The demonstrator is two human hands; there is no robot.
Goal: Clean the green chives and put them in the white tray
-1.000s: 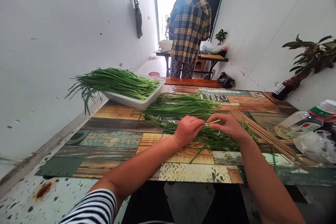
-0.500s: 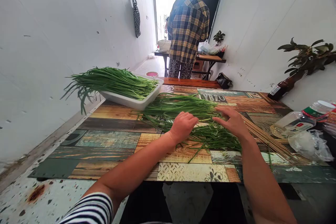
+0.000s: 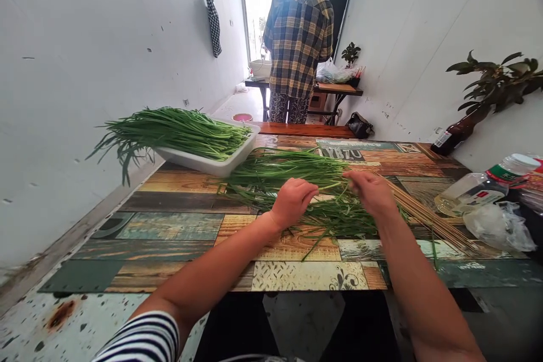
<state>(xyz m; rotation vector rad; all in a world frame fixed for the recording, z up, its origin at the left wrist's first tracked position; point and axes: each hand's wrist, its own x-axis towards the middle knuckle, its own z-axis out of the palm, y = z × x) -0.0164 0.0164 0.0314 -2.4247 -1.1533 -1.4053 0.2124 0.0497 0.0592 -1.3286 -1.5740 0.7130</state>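
My left hand (image 3: 293, 202) is closed around garlic chives, and a pale stalk end (image 3: 330, 186) sticks out of it to the right. Facing it, my right hand (image 3: 374, 193) has thumb and fingers pinched together beside that end; whatever is between them is too small to make out. Behind both hands lies a loose bunch of garlic chives (image 3: 292, 165). A lower heap of green scraps (image 3: 345, 218) is spread under and between the hands. To the left, a white plastic tray (image 3: 214, 167) holds a thick pile of garlic chives (image 3: 178, 131), leaves hanging over its side.
Thin wooden skewers (image 3: 428, 218) lie right of my right hand. Beyond them are a clear plastic bottle (image 3: 479, 189), a crumpled plastic bag (image 3: 498, 226) and a brown bottle (image 3: 456, 134) with leafy stems. A person in a plaid shirt (image 3: 299, 39) stands beyond the patterned table (image 3: 169, 243).
My right hand's fingers have gone from spread to pinched beside the stalk end. My left hand stays closed in nearly the same place. The view has shifted slightly.
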